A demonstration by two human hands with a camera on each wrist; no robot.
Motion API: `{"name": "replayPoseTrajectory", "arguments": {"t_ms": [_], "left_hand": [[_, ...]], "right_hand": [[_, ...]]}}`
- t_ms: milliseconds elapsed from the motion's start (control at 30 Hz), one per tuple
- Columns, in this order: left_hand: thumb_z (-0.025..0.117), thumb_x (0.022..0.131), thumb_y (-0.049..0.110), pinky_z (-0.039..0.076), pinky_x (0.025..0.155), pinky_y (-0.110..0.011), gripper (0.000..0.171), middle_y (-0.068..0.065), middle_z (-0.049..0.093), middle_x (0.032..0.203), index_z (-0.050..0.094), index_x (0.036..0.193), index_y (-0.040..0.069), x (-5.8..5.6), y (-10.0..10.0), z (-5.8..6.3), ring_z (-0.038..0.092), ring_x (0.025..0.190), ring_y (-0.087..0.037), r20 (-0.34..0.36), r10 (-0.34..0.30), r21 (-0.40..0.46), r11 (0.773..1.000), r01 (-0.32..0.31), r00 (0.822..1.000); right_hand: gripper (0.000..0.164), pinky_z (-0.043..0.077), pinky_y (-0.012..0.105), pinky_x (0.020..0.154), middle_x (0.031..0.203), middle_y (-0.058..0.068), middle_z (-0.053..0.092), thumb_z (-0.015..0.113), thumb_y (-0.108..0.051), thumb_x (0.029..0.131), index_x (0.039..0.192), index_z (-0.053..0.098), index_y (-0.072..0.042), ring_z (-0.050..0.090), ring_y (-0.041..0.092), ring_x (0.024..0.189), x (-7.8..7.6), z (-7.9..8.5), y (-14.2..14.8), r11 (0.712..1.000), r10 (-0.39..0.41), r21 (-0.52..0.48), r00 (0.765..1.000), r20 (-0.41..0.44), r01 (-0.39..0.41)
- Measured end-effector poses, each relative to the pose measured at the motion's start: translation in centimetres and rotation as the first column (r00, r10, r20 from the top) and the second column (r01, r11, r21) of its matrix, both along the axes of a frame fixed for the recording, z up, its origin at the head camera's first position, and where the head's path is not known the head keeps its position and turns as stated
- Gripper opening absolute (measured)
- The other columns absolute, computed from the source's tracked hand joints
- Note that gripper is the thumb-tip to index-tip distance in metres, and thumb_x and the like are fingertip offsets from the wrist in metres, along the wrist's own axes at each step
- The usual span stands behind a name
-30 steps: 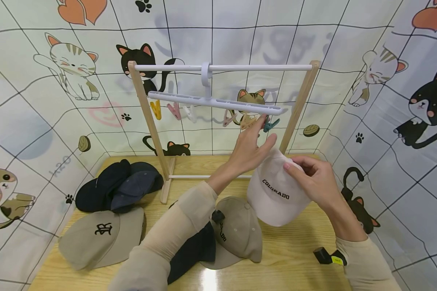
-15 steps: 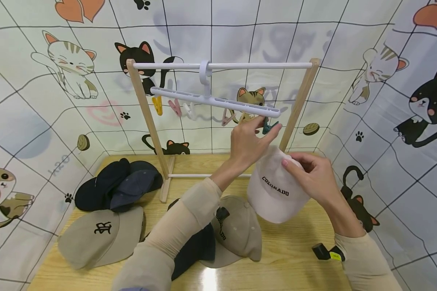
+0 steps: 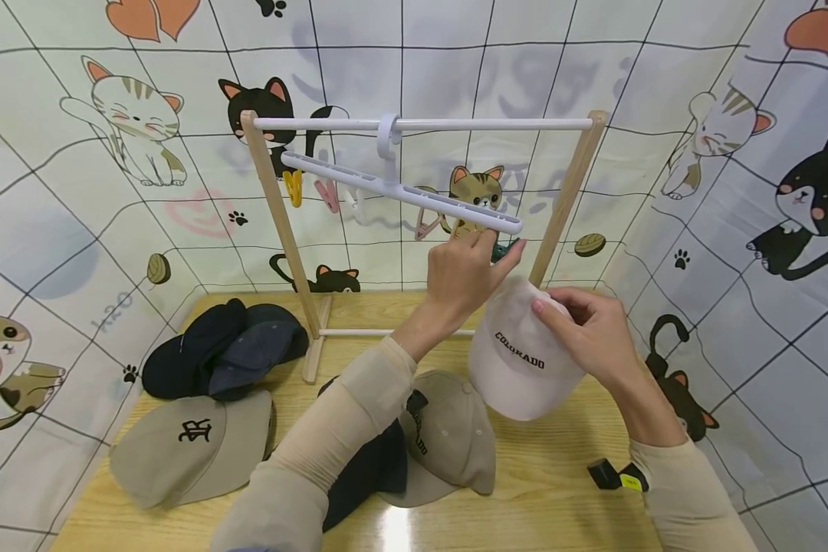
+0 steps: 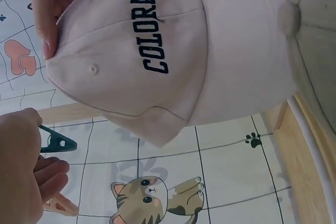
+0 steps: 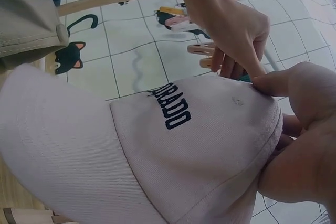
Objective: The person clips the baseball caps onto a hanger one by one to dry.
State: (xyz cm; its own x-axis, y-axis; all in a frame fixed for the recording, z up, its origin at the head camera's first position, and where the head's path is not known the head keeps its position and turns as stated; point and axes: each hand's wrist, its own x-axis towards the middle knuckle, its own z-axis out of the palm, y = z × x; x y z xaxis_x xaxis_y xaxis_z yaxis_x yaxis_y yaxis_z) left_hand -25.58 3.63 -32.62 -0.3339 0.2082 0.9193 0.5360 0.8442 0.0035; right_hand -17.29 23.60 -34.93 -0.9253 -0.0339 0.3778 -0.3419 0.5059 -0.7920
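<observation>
My right hand [image 3: 593,333] pinches the crown of a pale pink baseball cap [image 3: 514,383] lettered COLORADO, holding it brim down above the table. To its left, my left hand [image 3: 458,272] grips a dark green clothespin [image 4: 60,143] between thumb and fingers, just below the right end of a white clip hanger [image 3: 448,207]. The hanger hooks over the white rail [image 3: 490,123] of a small wooden rack and tilts down to the right. The cap's crown lies close under the left thumb. In the left wrist view a peach clothespin [image 4: 64,204] shows beside the curled fingers.
Yellow [image 3: 293,188], pink and white clothespins hang along the hanger. Dark navy caps [image 3: 228,349] lie at the table's back left, a beige cap [image 3: 179,452] in front of them. Another beige cap [image 3: 455,437] and a dark cap [image 3: 369,471] lie partly under the left arm.
My left hand has closed round the green clothespin and moved slightly down and left. The hanger's right end has dipped and its left end risen. The pink cap has barely moved.
</observation>
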Motion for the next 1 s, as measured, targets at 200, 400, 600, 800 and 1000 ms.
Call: {"name": "replayPoseTrajectory", "arguments": {"t_ms": [200,400,600,800,1000], "left_hand": [[0.071,0.095,0.047,0.023,0.044,-0.021,0.043,0.006,0.044,0.053,0.057,0.069,0.016,0.0,-0.3,-0.1,0.029,0.047,-0.005,0.022,-0.022,-0.035,0.999,0.023,1.0],[0.074,0.095,0.042,0.021,0.047,-0.019,0.041,0.006,0.043,0.054,0.057,0.069,0.015,-0.1,-0.4,-0.4,0.029,0.049,-0.005,0.072,-0.126,0.05,0.991,0.123,0.989],[0.075,0.094,0.039,0.024,0.046,-0.02,0.038,0.005,0.045,0.054,0.06,0.071,0.014,-0.2,-0.7,-0.5,0.031,0.05,-0.005,0.073,-0.162,0.072,0.985,0.156,0.984],[0.076,0.093,0.037,0.024,0.046,-0.02,0.035,0.006,0.046,0.054,0.062,0.073,0.013,-0.2,-1.0,-0.1,0.031,0.048,-0.004,0.108,-0.176,0.07,0.983,0.169,0.978],[0.078,0.09,0.037,0.018,0.046,-0.019,0.04,0.007,0.045,0.05,0.057,0.065,0.015,-0.1,-1.3,0.3,0.028,0.047,-0.003,0.13,-0.169,0.099,0.983,0.157,0.977]], "right_hand": [[0.023,0.058,0.021,0.061,0.092,-0.009,0.075,0.077,-0.031,0.095,0.109,0.08,-0.013,0.069,0.004,0.072,-0.3,0.1,-0.2,1.0,-0.018,0.021,0.999,-0.033,0.019],[0.021,0.056,0.02,0.06,0.092,-0.001,0.075,0.077,-0.029,0.095,0.108,0.08,-0.012,0.067,0.003,0.071,-0.6,0.0,-0.5,0.999,-0.018,0.035,0.999,-0.044,0.019],[0.026,0.056,0.02,0.061,0.095,0.008,0.077,0.076,-0.034,0.096,0.11,0.079,-0.012,0.067,0.004,0.071,-1.1,0.0,-1.0,0.998,-0.031,0.06,0.999,-0.036,0.033],[0.031,0.055,0.02,0.06,0.095,0.012,0.078,0.075,-0.038,0.096,0.11,0.079,-0.011,0.066,0.004,0.071,-1.6,-0.2,-1.6,0.996,-0.048,0.074,0.998,-0.043,0.051],[0.028,0.051,0.017,0.056,0.088,0.014,0.078,0.077,-0.033,0.095,0.105,0.079,-0.007,0.063,0.002,0.065,-2.5,-1.0,-2.3,0.993,-0.056,0.093,0.991,-0.124,0.067]]}}
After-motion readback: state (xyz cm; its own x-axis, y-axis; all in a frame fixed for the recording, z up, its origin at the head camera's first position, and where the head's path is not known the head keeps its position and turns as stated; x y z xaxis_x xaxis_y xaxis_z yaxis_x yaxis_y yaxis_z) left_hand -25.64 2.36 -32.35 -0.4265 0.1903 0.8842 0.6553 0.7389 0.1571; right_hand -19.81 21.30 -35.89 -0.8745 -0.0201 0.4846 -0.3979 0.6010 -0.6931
